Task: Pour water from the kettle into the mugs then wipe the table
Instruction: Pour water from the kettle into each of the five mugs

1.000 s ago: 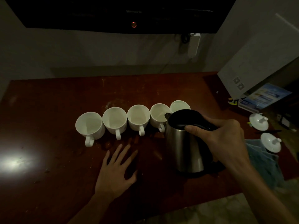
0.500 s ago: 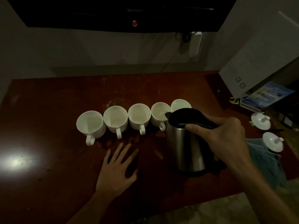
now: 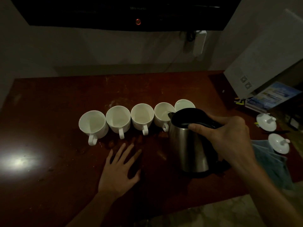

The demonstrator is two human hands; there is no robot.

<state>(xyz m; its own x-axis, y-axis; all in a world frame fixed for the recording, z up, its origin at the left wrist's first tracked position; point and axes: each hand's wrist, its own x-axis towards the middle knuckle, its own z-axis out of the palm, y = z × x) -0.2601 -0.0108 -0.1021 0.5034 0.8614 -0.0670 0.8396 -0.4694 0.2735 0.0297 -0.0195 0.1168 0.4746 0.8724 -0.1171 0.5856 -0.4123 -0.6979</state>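
Several white mugs stand in a row on the dark red table point(image 3: 49, 185), from the leftmost mug point(image 3: 92, 124) to the rightmost mug point(image 3: 184, 104). A steel kettle point(image 3: 188, 145) with a black lid is held just right of the row, its spout over the fourth mug point(image 3: 162, 113). My right hand point(image 3: 229, 136) is shut on the kettle's black handle. My left hand point(image 3: 120, 167) lies flat on the table in front of the mugs, fingers spread. A blue cloth point(image 3: 272, 163) lies at the table's right edge.
Two white mug lids point(image 3: 266, 122) point(image 3: 278, 143) sit at the right near the cloth. A white box point(image 3: 262, 63) and a blue leaflet point(image 3: 272, 94) lie at the back right. A black screen point(image 3: 131, 12) hangs on the wall. Wet spots mark the table in front of the mugs.
The kettle has stayed at the fourth mug, hardly moving. My left hand has not moved.
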